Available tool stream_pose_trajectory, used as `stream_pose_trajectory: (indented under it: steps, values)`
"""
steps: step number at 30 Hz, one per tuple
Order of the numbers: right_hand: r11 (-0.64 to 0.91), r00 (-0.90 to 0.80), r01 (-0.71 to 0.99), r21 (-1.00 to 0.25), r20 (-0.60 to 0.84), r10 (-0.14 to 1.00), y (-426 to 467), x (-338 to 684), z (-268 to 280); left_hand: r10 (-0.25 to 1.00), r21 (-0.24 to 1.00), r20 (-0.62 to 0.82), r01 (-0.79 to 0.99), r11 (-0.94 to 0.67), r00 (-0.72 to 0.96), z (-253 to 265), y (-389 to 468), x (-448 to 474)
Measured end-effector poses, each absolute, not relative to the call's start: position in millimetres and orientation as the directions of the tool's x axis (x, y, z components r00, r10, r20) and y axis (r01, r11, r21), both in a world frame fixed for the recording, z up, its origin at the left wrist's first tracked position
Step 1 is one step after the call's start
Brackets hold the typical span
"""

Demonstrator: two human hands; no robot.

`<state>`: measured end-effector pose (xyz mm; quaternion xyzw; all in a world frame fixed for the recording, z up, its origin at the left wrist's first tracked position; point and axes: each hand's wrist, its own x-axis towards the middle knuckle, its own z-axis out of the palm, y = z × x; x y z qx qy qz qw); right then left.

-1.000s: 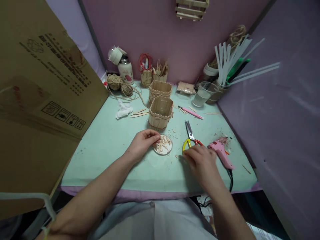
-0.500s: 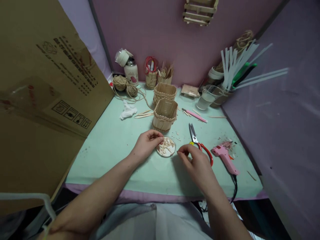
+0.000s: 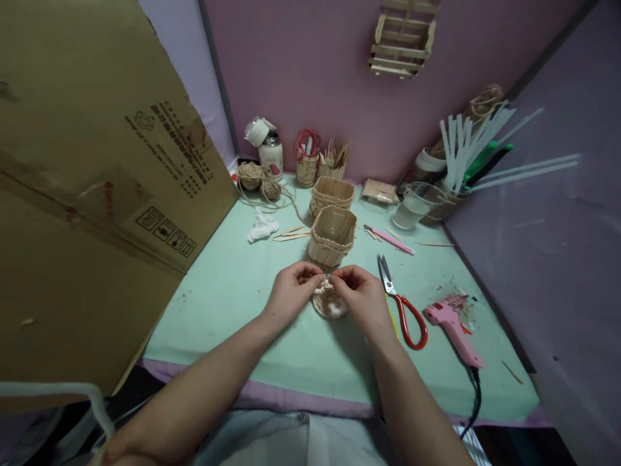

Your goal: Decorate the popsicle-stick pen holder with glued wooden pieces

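My left hand (image 3: 295, 291) and my right hand (image 3: 361, 294) meet above a small round clear dish (image 3: 317, 312). Thumb and forefinger are pinched together on each hand, the tips almost touching. Whatever lies between them is too small to make out. Light wood chips lie in the dish, partly covered by the fingers. Just beyond stands a basket of wooden strips with a braided rim (image 3: 324, 249), and a similar basket (image 3: 331, 191) is behind it. Red-handled scissors (image 3: 402, 304) lie to the right of my right hand.
At right lies a pink glue gun (image 3: 453, 333) with a black cord. Farther back are a pink craft knife (image 3: 391, 239), a clear plastic cup (image 3: 412, 210), twine balls (image 3: 252, 176) and crumpled white tissue (image 3: 263, 226). A large cardboard box (image 3: 97, 194) walls off the left.
My right hand has moved left and forward to join my left hand over the dish. The whole view has shifted, so things sit lower and farther right.
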<state>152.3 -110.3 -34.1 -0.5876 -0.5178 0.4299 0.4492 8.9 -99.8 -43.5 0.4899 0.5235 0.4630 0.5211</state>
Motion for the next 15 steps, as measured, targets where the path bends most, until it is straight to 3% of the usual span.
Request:
stream_pose_trajectory:
  steps: [15]
  values:
    - [-0.082, 0.113, 0.206, -0.975, -0.059, 0.992, -110.3, 149.8, -34.1, 0.994, 0.994, -0.104, 0.012, 0.104, 0.019, -45.5, -99.1, 9.2]
